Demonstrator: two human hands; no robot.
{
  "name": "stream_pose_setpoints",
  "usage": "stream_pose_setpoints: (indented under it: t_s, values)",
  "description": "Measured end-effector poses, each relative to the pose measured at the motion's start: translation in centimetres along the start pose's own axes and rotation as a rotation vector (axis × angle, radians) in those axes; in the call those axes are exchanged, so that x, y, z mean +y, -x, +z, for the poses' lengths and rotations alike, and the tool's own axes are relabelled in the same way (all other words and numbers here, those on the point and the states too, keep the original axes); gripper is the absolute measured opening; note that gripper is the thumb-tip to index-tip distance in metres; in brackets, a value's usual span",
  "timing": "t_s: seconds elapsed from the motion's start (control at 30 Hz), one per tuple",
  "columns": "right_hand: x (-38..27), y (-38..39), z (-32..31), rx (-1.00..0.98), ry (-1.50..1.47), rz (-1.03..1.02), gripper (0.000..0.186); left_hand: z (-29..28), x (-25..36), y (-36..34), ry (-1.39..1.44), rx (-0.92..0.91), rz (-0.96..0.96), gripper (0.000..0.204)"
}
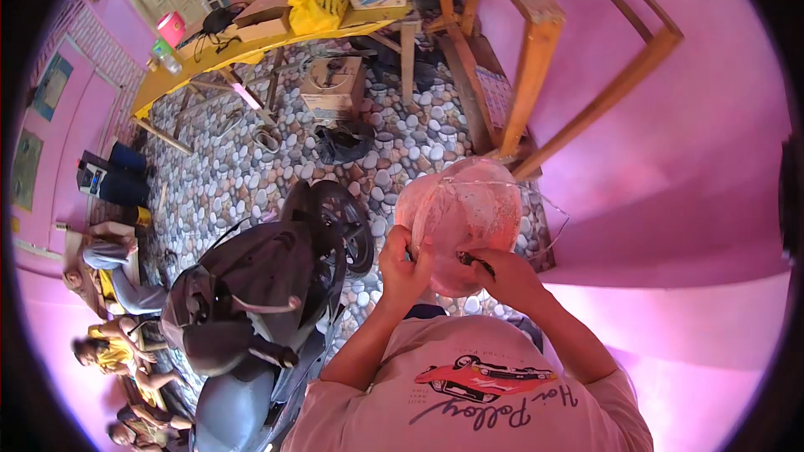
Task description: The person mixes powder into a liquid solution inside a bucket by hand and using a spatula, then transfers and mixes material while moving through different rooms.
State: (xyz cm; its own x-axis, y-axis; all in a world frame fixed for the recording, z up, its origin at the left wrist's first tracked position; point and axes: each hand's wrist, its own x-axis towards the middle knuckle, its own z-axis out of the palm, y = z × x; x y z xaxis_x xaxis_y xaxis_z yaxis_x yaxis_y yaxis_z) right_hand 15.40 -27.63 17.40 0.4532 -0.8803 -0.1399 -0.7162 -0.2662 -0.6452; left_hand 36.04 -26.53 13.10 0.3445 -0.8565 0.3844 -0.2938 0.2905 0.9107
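Note:
In front of my body is a pink bucket [481,197] with pale scuffs or residue on its surface and a thin wire handle hanging at its right side. My left hand [404,266] is closed on the bucket's left edge, thumb up. Against the bucket's near right part, my right hand [507,279] is closed around a small dark thing [476,262]. Fingers cover most of that dark thing, so its kind cannot be told.
A dark motor scooter [260,276] stands close on my left. A wooden frame [536,42] leans by the pink wall ahead right. Farther off are a cardboard box [333,88] and a yellow-edged table [335,31] with bags. People [113,351] sit at the lower left.

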Motion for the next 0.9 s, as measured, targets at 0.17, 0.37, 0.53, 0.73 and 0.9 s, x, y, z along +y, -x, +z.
stream_pose_setpoints:
  t_s: [0.17,0.37,0.53,0.73,0.9]
  values:
    - [-1.8,-9.5,-0.8,0.015,0.165,-0.08,0.03,-3.0,-2.2,-4.3,-0.019,0.121,-0.063,0.027]
    - [-6.6,-19.1,1.3,-0.02,0.305,-0.257,0.029,-6.6,-4.1,-6.8,-0.022,0.313,-0.055,0.027]
    - [-8.6,-24.2,2.7,-0.227,0.283,-0.475,0.027,-8.7,-4.0,-8.2,-0.057,0.498,-0.076,0.029]
    - [-11.9,-29.1,3.6,-0.313,0.369,-0.563,0.028,-10.1,-5.3,-9.2,-0.094,0.68,-0.14,0.028]
    - [-15.6,-33.8,4.0,-0.406,0.366,-0.66,0.023,-10.8,-6.1,-11.1,-0.219,0.816,-0.14,0.028]
